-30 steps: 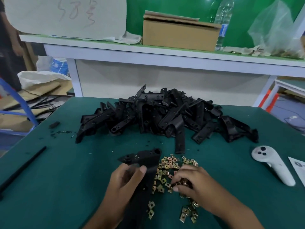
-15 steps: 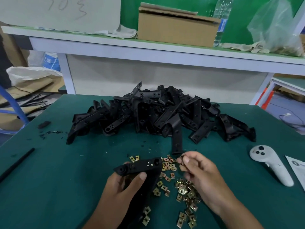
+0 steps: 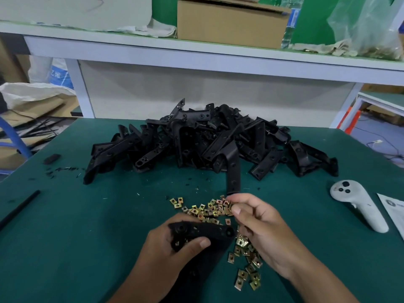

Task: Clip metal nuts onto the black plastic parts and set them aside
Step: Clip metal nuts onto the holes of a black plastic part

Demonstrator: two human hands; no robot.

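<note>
Two hands work low over the green table (image 3: 65, 248): the left hand (image 3: 161, 254) has its fingers curled round a black plastic part (image 3: 203, 234), thumb across its face, as half a second ago, and the part now sits nearer the right hand's fingers. Right hand (image 3: 262, 226) pinches a metal nut (image 3: 230, 207) between thumb and forefinger just above the part's end, as before. Loose nuts (image 3: 209, 209) lie scattered beneath and beyond both sets of fingers, and the pile of black parts (image 3: 209, 143) lies well beyond the fingertips.
</note>
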